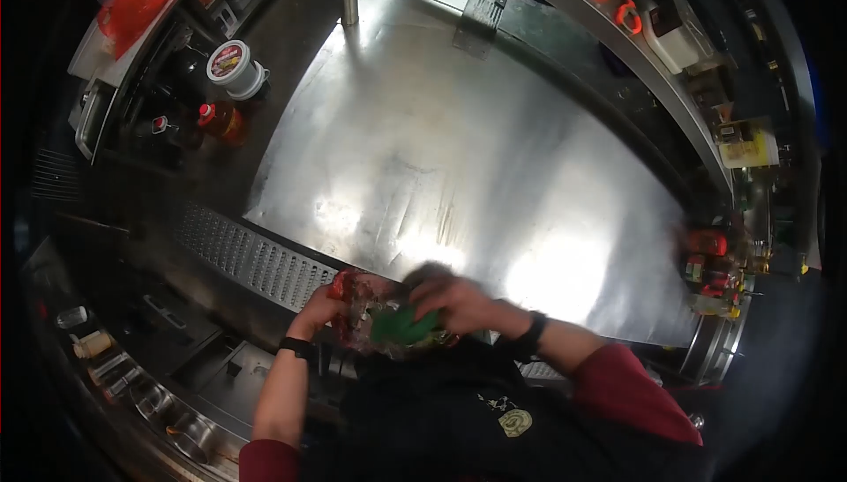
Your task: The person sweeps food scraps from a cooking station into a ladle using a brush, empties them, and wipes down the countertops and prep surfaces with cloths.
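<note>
Close to my body, at the near edge of a shiny metal surface [423, 155], my left hand [319, 307] is closed on the left side of a red and clear plastic package [357, 310]. My right hand [454, 304] is over the package's right side, fingers bent around a green thing [404, 325] that is blurred by motion. A dark blurred shape [430, 272] shows just beyond the right fingers. What lies inside the package is too smeared to make out.
A perforated metal strip [251, 257] runs along the near left edge. At the far edge lies a flat scraper [479, 25]. A white tub [235, 69] and a red-capped bottle [222, 120] stand at the left. Red bottles [708, 257] are at the right.
</note>
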A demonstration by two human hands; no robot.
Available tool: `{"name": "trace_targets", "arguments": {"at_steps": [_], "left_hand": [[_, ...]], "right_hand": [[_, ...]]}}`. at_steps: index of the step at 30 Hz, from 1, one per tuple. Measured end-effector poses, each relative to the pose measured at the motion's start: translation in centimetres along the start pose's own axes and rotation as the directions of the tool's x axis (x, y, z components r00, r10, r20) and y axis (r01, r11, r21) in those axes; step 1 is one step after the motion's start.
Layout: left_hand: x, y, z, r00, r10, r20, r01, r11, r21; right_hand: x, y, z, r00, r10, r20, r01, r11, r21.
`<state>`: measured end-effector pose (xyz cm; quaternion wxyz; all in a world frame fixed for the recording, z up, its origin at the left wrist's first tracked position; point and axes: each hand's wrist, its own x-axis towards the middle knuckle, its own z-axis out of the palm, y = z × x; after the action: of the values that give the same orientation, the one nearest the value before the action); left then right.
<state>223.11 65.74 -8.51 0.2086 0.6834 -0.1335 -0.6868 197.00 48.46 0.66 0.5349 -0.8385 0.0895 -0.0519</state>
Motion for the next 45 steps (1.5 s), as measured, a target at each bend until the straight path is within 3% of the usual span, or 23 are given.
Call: {"name": "trace_targets", "arguments": {"at_steps": [1,3,4,8,9,10,11,12,14,15,17,19,21,25,28,30,32,34,36,38,39,43,45], "left_hand": [[0.0,-0.5,-0.1,0.999,0.035,-0.039,-0.034,0.999,0.035],[0.6,-1.6,-0.4,0.991,0.113,-0.077,-0.107,0.991,0.086],[0.5,-1.7,-0.4,0.990,0.120,-0.073,-0.114,0.989,0.090],[0.9,-2.8,-0.6,0.996,0.077,-0.047,-0.078,0.997,-0.013],[1.2,-3.4,-0.8,0.995,0.087,-0.040,-0.088,0.995,-0.041],[1.2,-3.8,-0.9,0.995,0.091,-0.041,-0.092,0.995,-0.042],[1.3,-4.2,-1.2,0.998,0.053,-0.039,-0.055,0.996,-0.070],[1.5,-4.5,-1.4,0.999,0.017,-0.033,-0.020,0.995,-0.097],[1.4,-5.3,-1.7,0.996,0.049,-0.078,-0.057,0.993,-0.100],[1.5,-6.6,-1.8,0.993,0.062,-0.096,-0.077,0.982,-0.171],[1.7,-7.9,-2.5,0.991,0.079,-0.105,-0.102,0.966,-0.237],[0.5,-8.4,-2.9,0.983,0.014,-0.184,-0.065,0.958,-0.279],[0.1,-10.0,-3.0,0.978,0.001,-0.207,-0.066,0.950,-0.305],[-1.3,-9.0,-3.2,0.960,-0.008,-0.279,-0.072,0.959,-0.274],[-1.9,-8.0,-3.0,0.961,-0.031,-0.276,-0.056,0.952,-0.300],[-1.7,-8.8,-2.9,0.938,0.006,-0.347,-0.117,0.946,-0.302],[-1.0,-10.5,-3.3,0.951,-0.013,-0.310,-0.084,0.951,-0.296],[-0.8,-11.1,-3.4,0.966,-0.093,-0.240,0.005,0.938,-0.347],[-0.7,-10.2,-2.8,0.959,-0.091,-0.269,-0.012,0.933,-0.361],[-0.5,-9.1,-2.2,0.952,-0.084,-0.296,-0.032,0.930,-0.367],[-0.4,-8.5,-2.0,0.937,-0.014,-0.348,-0.109,0.938,-0.330],[-0.5,-8.0,-2.4,0.945,-0.053,-0.323,-0.081,0.918,-0.388],[-0.6,-8.5,-2.3,0.938,-0.055,-0.343,-0.094,0.910,-0.404]], "right_hand": [[0.1,0.2,-1.9,0.995,0.077,-0.067,-0.054,0.954,0.295],[1.7,-0.6,-7.7,0.956,0.284,-0.077,-0.221,0.867,0.446],[2.7,-0.9,-10.8,0.847,0.531,0.017,-0.442,0.686,0.578],[7.6,1.2,-13.9,0.838,0.300,-0.455,-0.093,0.902,0.422],[8.6,3.2,-12.6,0.841,0.294,-0.454,-0.092,0.905,0.415],[9.4,5.8,-10.4,0.894,0.012,-0.449,-0.130,0.963,-0.234],[10.1,7.0,-8.7,0.940,-0.205,-0.272,-0.093,0.613,-0.784],[10.7,6.0,-8.0,0.962,-0.077,-0.260,-0.159,0.617,-0.771],[12.6,8.4,-9.8,0.970,-0.062,-0.233,-0.082,0.822,-0.563],[13.5,8.6,-11.4,0.970,-0.049,-0.238,-0.098,0.817,-0.568],[16.5,8.9,-16.0,0.898,0.035,-0.439,-0.098,0.988,-0.123],[20.3,9.3,-20.7,0.830,0.222,-0.511,-0.193,0.975,0.110],[23.7,11.6,-25.4,0.812,-0.124,-0.571,-0.166,0.888,-0.429],[26.6,12.4,-24.0,0.740,0.114,-0.663,-0.426,0.842,-0.330],[26.3,11.5,-23.6,0.976,0.204,-0.073,-0.216,0.947,-0.238],[25.9,10.5,-25.8,0.986,0.167,-0.009,-0.167,0.981,-0.098],[25.9,9.9,-29.5,0.964,0.238,-0.117,-0.261,0.928,-0.265],[25.6,11.5,-32.5,0.904,0.414,-0.108,-0.427,0.890,-0.160],[25.6,14.2,-34.3,0.832,0.389,-0.396,-0.509,0.818,-0.266],[25.5,15.1,-36.3,0.419,0.355,-0.836,-0.845,0.490,-0.216],[25.4,15.5,-37.1,0.298,0.392,-0.870,-0.921,0.357,-0.154],[23.2,25.0,-38.0,0.138,0.568,-0.812,-0.930,0.355,0.091],[22.3,24.5,-38.4,0.421,0.639,-0.644,-0.762,0.634,0.131]]}}
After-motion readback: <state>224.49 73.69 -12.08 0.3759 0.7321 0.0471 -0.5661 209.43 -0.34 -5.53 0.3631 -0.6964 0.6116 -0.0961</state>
